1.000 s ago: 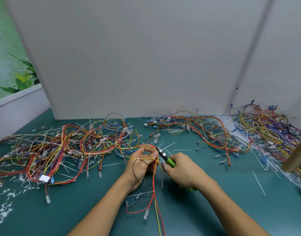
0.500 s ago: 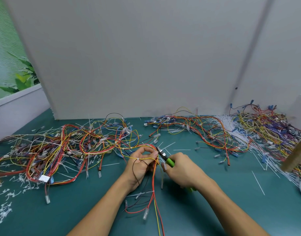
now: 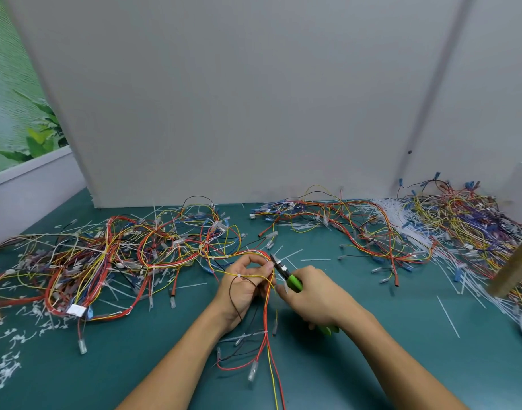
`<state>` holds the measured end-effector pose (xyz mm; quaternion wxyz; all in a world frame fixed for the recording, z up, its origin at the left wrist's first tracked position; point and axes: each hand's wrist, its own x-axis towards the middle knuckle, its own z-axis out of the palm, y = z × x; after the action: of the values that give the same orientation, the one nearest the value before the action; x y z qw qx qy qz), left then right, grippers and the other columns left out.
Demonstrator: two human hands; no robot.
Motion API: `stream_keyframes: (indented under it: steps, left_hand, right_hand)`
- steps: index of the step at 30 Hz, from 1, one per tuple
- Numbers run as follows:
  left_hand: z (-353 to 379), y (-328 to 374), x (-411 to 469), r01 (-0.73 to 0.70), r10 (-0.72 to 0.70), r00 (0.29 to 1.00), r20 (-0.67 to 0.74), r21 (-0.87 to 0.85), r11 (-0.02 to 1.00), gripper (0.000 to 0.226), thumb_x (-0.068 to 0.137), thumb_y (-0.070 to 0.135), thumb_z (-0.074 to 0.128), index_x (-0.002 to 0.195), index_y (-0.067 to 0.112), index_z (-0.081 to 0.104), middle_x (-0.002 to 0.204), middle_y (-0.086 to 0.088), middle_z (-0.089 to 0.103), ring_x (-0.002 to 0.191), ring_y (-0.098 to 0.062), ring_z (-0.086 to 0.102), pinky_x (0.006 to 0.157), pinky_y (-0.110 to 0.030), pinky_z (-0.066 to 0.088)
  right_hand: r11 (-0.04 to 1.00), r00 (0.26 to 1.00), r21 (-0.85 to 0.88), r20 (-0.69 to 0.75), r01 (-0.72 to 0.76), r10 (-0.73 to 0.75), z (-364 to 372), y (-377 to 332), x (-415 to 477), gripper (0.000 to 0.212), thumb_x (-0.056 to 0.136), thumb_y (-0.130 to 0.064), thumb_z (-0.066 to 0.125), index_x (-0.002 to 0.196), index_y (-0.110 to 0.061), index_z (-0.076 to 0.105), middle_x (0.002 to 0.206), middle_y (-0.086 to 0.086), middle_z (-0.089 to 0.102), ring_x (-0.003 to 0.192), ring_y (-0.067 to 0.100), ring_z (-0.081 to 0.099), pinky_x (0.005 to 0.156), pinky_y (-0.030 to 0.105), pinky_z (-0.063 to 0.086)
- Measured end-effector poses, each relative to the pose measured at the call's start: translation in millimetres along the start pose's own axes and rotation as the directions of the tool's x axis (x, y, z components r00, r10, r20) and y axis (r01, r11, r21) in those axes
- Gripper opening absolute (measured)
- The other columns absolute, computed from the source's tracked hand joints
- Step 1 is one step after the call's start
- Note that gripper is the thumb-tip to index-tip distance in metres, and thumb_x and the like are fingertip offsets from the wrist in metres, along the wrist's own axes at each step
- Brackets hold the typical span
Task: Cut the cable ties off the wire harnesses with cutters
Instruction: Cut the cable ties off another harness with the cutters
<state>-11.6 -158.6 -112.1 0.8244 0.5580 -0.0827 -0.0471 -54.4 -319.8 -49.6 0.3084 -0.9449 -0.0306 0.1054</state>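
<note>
1. hardly anything has moved; the cutters stay tip-first at the wire harness
2. left hand pinches it above the table
3. right hand grips the green handles

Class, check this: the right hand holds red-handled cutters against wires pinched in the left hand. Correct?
No. The head view shows the cutters have green handles, not red. The right hand does hold them against wires pinched in the left hand.

teal tabletop, plain grey wall, leafy green mural at left
</note>
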Motion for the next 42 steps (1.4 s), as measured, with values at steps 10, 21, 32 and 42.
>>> stream_keyframes:
  steps: [10, 21, 32, 42]
  left_hand:
    - [-0.7, -0.4, 0.3, -0.006, 0.006, 1.0, 0.008, -0.006, 1.0, 0.02, 0.078, 0.016, 0.071, 0.088, 0.008, 0.057, 0.063, -0.011, 0.065, 0.056, -0.018, 0.057, 0.052, -0.022, 0.044]
    - [-1.1, -1.6, 1.1, 0.007, -0.007, 1.0, 0.004, 0.019, 1.0, 0.021, 0.079, 0.016, 0.072, 0.09, 0.006, 0.057, 0.065, -0.014, 0.065, 0.051, -0.019, 0.051, 0.049, -0.023, 0.042]
    - [-0.5, -1.6, 1.4, 0.006, -0.006, 1.0, 0.005, 0.019, 1.0, 0.021, 0.078, 0.018, 0.073, 0.089, 0.008, 0.057, 0.064, -0.013, 0.065, 0.051, -0.018, 0.051, 0.049, -0.022, 0.042]
    - [-1.4, -2.6, 1.5, -0.001, 0.001, 1.0, 0.003, 0.018, 1.0, 0.018, 0.081, 0.015, 0.071, 0.089, 0.007, 0.057, 0.063, -0.013, 0.064, 0.05, -0.018, 0.051, 0.049, -0.022, 0.043]
  right_hand:
    - [0.999, 1.0, 0.038, -0.012, 0.002, -0.002, 1.5, 1.7, 1.7, 0.046, 0.095, -0.054, 0.056, 0.082, -0.01, 0.054, 0.065, 0.006, 0.064, 0.055, 0.028, 0.072, 0.056, 0.045, 0.062]
    - [0.999, 0.998, -0.051, -0.057, -0.02, 0.017, 2.3, 6.2, 6.6, 0.037, 0.1, -0.041, 0.053, 0.085, -0.008, 0.063, 0.072, 0.008, 0.062, 0.045, 0.023, 0.061, 0.053, 0.042, 0.06]
    - [1.0, 0.997, 0.028, 0.074, 0.01, -0.012, -2.8, 7.0, 4.4, 0.024, 0.094, -0.034, 0.055, 0.081, -0.014, 0.053, 0.062, 0.006, 0.065, 0.052, 0.025, 0.071, 0.056, 0.038, 0.061]
    - [0.999, 1.0, -0.024, -0.006, -0.028, 0.028, -1.5, 3.8, 3.8, 0.039, 0.101, -0.038, 0.051, 0.092, -0.002, 0.064, 0.065, 0.006, 0.06, 0.042, 0.023, 0.065, 0.042, 0.028, 0.051]
